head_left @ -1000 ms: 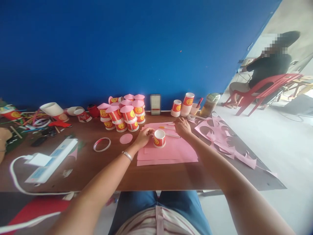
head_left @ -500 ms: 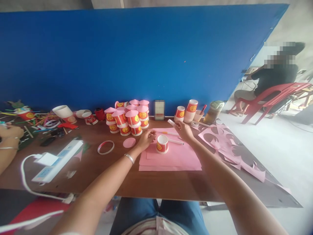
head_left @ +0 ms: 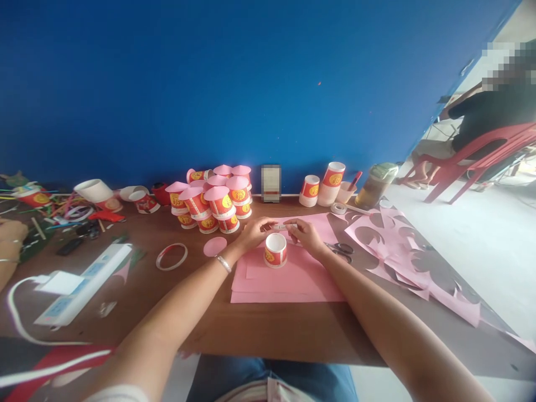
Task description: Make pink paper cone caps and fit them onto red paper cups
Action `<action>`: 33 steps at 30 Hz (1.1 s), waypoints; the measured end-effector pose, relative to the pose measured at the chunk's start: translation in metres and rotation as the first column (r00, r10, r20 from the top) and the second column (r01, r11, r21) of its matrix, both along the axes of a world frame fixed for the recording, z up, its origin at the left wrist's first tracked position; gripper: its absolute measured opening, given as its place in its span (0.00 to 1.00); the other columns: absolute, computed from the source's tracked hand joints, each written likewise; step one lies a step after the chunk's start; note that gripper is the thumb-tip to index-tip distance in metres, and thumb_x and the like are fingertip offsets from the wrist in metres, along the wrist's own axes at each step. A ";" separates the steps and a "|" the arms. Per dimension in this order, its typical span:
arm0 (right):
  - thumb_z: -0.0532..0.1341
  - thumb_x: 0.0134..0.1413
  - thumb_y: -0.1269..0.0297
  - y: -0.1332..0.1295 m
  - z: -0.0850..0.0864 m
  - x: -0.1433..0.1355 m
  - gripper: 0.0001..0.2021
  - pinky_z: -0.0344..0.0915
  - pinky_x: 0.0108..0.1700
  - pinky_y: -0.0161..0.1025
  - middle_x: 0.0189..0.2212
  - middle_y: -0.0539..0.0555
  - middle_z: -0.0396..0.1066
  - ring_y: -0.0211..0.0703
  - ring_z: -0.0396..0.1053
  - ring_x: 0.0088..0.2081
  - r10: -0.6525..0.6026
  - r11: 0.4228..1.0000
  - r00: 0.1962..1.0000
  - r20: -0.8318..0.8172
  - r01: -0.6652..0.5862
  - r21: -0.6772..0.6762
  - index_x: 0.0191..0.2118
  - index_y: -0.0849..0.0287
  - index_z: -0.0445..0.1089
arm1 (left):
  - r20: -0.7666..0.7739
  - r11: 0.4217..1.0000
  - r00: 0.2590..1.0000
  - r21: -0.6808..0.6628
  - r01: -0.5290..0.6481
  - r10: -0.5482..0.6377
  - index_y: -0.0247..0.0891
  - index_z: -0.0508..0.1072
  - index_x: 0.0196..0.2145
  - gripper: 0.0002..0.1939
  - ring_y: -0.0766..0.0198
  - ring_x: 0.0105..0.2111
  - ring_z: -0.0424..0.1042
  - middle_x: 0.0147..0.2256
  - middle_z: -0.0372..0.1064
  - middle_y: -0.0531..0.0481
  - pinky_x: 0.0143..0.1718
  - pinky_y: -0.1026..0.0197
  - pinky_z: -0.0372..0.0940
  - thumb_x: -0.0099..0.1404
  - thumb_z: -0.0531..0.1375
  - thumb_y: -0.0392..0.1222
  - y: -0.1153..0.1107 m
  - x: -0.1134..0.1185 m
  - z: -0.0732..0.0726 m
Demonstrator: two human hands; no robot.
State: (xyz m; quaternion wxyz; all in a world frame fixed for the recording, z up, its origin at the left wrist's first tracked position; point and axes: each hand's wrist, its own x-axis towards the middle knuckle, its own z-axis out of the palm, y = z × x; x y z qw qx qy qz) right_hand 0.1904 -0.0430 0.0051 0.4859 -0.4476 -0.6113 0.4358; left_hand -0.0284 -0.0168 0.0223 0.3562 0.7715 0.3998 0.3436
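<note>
Just behind an upright red and white paper cup (head_left: 275, 250), my left hand (head_left: 256, 232) and my right hand (head_left: 305, 235) meet at a small white object (head_left: 280, 226), with fingers pinched on its two ends. What the object is cannot be made out clearly. The cup stands open end up on stacked pink paper sheets (head_left: 288, 285). A pink paper disc (head_left: 215, 246) lies left of my left hand, in front of stacked cups with pink cone tops (head_left: 218, 194). Scissors (head_left: 343, 249) rest right of my right wrist.
Cut pink scraps (head_left: 393, 251) cover the right side. A tape roll (head_left: 338, 208), taller cups (head_left: 332, 184) and a jar (head_left: 376, 184) stand behind. Left are a tape ring (head_left: 171, 257), a power strip (head_left: 84, 285) and another person's hand (head_left: 12, 240). Someone sits on a red chair (head_left: 494, 151).
My right hand has moved left and down with the white object, and my left hand now grips its other end. The scissors have come into sight. The view has tilted down.
</note>
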 end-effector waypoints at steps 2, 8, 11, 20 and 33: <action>0.65 0.54 0.42 -0.002 0.001 -0.002 0.24 0.58 0.24 0.35 0.20 0.45 0.66 0.34 0.60 0.20 -0.008 1.000 1.000 -0.025 0.007 -0.020 0.41 0.61 0.75 | 0.004 1.000 1.000 -0.002 -0.002 0.002 0.40 0.82 0.45 0.17 0.54 0.46 0.78 0.45 0.80 0.45 0.50 0.56 0.70 0.66 0.65 0.54 -0.002 0.002 0.001; 0.65 0.55 0.42 -0.003 0.007 -0.005 0.23 0.55 0.23 0.35 0.21 0.45 0.65 0.34 0.58 0.20 -0.064 0.998 0.992 -0.106 0.064 -0.001 0.40 0.60 0.74 | 0.165 0.984 0.983 -0.173 -0.048 0.077 0.35 0.81 0.44 0.23 0.62 0.30 0.74 0.33 0.78 0.47 0.34 0.60 0.69 0.63 0.67 0.59 -0.003 -0.005 -0.006; 0.65 0.57 0.43 -0.003 0.010 0.002 0.21 0.58 0.25 0.36 0.21 0.44 0.64 0.34 0.59 0.21 -0.104 0.993 0.983 -0.151 0.112 0.045 0.41 0.59 0.73 | 0.269 0.971 0.956 -0.234 -0.053 0.116 0.34 0.79 0.46 0.24 0.65 0.27 0.71 0.28 0.74 0.50 0.33 0.61 0.67 0.63 0.67 0.58 -0.001 -0.009 -0.012; 0.69 0.52 0.43 -0.008 0.006 0.005 0.22 0.63 0.26 0.36 0.21 0.44 0.64 0.37 0.64 0.23 -0.151 0.987 0.983 -0.101 0.155 0.032 0.41 0.57 0.72 | -0.065 0.991 0.997 0.132 -0.039 0.048 0.39 0.82 0.41 0.12 0.61 0.34 0.71 0.36 0.75 0.48 0.39 0.59 0.68 0.65 0.63 0.47 -0.006 -0.011 -0.010; 0.65 0.56 0.39 -0.017 0.001 -0.010 0.23 0.72 0.36 0.41 0.28 0.48 0.71 0.40 0.71 0.30 -0.055 0.991 0.975 -0.217 0.027 -0.128 0.41 0.56 0.70 | -0.295 0.979 0.951 0.200 -0.038 0.097 0.42 0.80 0.41 0.09 0.54 0.45 0.73 0.42 0.77 0.46 0.47 0.54 0.68 0.66 0.60 0.41 -0.001 -0.016 -0.022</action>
